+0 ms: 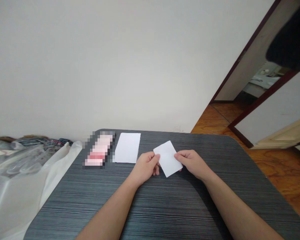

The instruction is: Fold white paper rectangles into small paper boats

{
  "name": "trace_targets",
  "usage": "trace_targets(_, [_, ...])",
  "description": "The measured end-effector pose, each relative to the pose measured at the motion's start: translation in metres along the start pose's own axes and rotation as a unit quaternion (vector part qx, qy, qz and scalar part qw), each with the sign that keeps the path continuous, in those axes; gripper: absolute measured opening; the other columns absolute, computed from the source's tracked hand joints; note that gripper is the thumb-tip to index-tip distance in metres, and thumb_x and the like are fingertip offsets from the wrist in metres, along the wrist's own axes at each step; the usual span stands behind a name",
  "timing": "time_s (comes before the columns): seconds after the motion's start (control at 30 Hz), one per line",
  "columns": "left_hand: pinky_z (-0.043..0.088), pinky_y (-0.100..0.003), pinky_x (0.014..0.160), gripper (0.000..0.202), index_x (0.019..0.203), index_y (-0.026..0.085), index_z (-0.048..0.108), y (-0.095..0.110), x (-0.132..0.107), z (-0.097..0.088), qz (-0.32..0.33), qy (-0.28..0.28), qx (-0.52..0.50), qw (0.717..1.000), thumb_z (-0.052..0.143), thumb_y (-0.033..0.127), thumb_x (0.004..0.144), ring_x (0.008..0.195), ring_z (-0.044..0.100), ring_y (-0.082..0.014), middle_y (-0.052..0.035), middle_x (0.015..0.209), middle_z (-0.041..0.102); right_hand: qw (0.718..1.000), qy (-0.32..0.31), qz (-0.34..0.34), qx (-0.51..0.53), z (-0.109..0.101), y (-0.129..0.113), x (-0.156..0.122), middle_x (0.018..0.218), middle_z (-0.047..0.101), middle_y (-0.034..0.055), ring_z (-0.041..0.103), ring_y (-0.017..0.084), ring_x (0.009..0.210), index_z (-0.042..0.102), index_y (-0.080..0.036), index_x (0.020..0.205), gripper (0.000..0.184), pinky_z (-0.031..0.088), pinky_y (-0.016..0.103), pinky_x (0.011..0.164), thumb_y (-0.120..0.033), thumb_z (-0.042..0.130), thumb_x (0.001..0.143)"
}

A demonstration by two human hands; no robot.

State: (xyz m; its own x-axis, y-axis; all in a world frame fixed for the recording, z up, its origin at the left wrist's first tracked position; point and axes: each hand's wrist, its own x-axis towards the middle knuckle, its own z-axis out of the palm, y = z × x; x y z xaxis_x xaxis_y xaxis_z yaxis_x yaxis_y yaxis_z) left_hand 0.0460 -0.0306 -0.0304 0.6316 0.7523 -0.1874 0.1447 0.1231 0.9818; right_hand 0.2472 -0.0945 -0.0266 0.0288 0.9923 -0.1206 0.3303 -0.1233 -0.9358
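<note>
**A white card [167, 158] pinched up over the centre of the tabletop [205, 146]**

And there it was, the card sitting at an angle just right of centre in the frame, one corner pointing toward the far edge! The left hand [144, 167] had its left edge, thumb on top and fingers curled closed beneath it. The right hand [192, 163] gripped the opposite edge, nearly closed, with the thumb lying along the paper. Up beyond them, a white sheet [127, 147] lay flat near the far edge, and just left of it sat a pink-and-white item [99, 148], pixelated beyond reading, perhaps a printed packet. Off the tabletop at lower left, white plastic sheeting [17, 203] and a heap of clear bags [25, 160] filled the corner. At right, a wooden floor [215, 113] ran toward a doorway [262, 83], with a dark cloth [290, 40] hanging in the upper right of the frame.
</note>
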Motion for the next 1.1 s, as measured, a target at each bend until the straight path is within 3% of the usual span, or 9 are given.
trace_targets(0.23, [0.034, -0.019, 0.039, 0.036, 0.067, 0.016, 0.049, -0.0010, 0.0005, -0.0002, -0.001, 0.006, 0.001, 1.000, 0.043, 0.047, 0.085, 0.038, 0.047, -0.0094, 0.0010, 0.045, 0.054, 1.000, 0.005, 0.004, -0.011, 0.0015, 0.0020, -0.0006, 0.050, 0.057, 0.0003, 0.049, 0.012, 0.048, 0.058, -0.015, 0.059, 0.041, 0.035, 0.023, 0.049, -0.044, 0.047, 0.086])
trace_targets(0.43, [0.034, -0.020, 0.040, 0.039, 0.066, 0.016, 0.049, -0.0062, 0.0030, -0.0013, 0.018, 0.027, 0.023, 0.999, 0.040, 0.049, 0.086, 0.039, 0.048, -0.0097, 0.0007, 0.046, 0.055, 0.999, -0.048, 0.012, 0.023, -0.0008, 0.0018, -0.0022, 0.057, 0.063, 0.0026, 0.054, 0.012, 0.049, 0.062, -0.014, 0.063, 0.039, 0.041, 0.023, 0.051, -0.043, 0.048, 0.086])
trace_targets(0.57, [0.035, -0.021, 0.041, 0.040, 0.066, 0.016, 0.049, -0.0079, 0.0030, -0.0006, 0.024, 0.034, 0.034, 0.999, 0.040, 0.049, 0.086, 0.040, 0.049, -0.0099, 0.0005, 0.047, 0.055, 0.998, -0.049, 0.014, 0.022, -0.0010, 0.0020, -0.0023, 0.058, 0.065, 0.0036, 0.054, 0.011, 0.047, 0.063, -0.014, 0.063, 0.041, 0.043, 0.023, 0.051, -0.044, 0.047, 0.086])
trace_targets(0.8, [0.036, -0.021, 0.041, 0.039, 0.067, 0.016, 0.049, -0.0075, 0.0037, -0.0031, 0.026, 0.050, 0.035, 0.998, 0.039, 0.049, 0.086, 0.040, 0.049, -0.0102, 0.0005, 0.048, 0.055, 0.996, -0.080, 0.029, 0.027, -0.0024, 0.0048, -0.0033, 0.061, 0.067, 0.0060, 0.054, 0.011, 0.046, 0.065, -0.012, 0.068, 0.040, 0.041, 0.022, 0.045, -0.042, 0.048, 0.086])
trace_targets(1.1, [0.034, -0.021, 0.040, 0.038, 0.066, 0.016, 0.049, -0.0022, 0.0021, -0.0023, 0.022, 0.067, 0.025, 0.997, 0.041, 0.049, 0.085, 0.039, 0.048, -0.0098, 0.0010, 0.047, 0.054, 0.996, -0.072, 0.046, -0.011, -0.0022, 0.0051, -0.0056, 0.053, 0.063, 0.0039, 0.046, 0.007, 0.037, 0.064, -0.012, 0.063, 0.043, 0.033, 0.019, 0.038, -0.043, 0.045, 0.088])
